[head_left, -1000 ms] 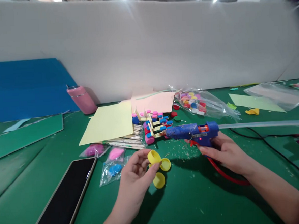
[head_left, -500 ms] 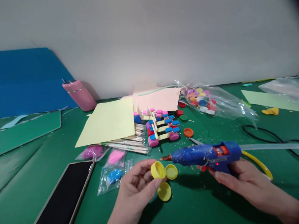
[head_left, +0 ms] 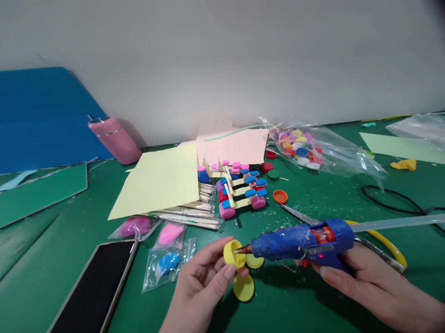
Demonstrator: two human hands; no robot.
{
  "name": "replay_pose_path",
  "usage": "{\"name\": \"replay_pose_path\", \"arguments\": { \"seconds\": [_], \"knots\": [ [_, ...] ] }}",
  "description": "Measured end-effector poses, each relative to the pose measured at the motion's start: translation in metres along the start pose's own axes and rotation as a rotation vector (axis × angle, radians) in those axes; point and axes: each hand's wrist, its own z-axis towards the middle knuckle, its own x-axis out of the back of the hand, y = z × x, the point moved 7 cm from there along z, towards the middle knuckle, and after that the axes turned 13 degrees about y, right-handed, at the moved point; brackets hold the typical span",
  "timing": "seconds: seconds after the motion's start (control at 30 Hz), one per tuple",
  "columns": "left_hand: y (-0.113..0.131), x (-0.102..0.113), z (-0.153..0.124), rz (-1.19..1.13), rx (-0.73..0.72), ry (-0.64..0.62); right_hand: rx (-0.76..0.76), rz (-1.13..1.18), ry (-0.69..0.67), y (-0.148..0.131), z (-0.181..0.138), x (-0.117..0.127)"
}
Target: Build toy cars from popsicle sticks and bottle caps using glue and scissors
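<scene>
left hand: [head_left: 200,293] fingers clamped on a yellow bottle cap [head_left: 233,253], thumb on top, index behind; open side tilted right toward the nozzle.
right hand: [head_left: 359,278] fingers wrapped shut round the grip of the blue hot glue gun [head_left: 302,239]; I can't tell whether the trigger is pressed.
key relation: gun's long axis runs left-right, nearly level, nozzle tip [head_left: 239,249] pointing left and sitting right at the rim of the held cap, touching or just about. Cap lies straight left of the tip, so the left hand is the nearer one to it.
glue stick: clear stick [head_left: 407,221] trails out the gun's back, off to the right.
other caps: second yellow cap [head_left: 255,261] just beside the held one, under the nozzle; third yellow cap [head_left: 244,287] nearer me, below my left fingers. Whether they're joined to the held one I can't tell.
desk: green desk [head_left: 292,313]; orange cap [head_left: 280,196] just beyond the gun.
far side: popsicle-stick cars with blue and pink wheels [head_left: 239,188] mid-desk, bag of mixed caps [head_left: 300,146] far right, yellow paper [head_left: 159,180] left of the cars.
left: phone [head_left: 90,295] near left, face up; pink bottle [head_left: 113,139] far left by the wall.
right: black cable [head_left: 398,201] looping beyond the gun.
</scene>
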Motion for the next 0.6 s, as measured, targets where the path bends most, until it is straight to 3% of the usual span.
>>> {"name": "replay_pose_path", "arguments": {
  "seconds": [0.6],
  "knots": [
    [-0.0014, -0.0010, -0.0014, 0.006, -0.034, -0.055, -0.060, 0.011, -0.033, 0.0061, -0.0028, -0.0029]
  ]
}}
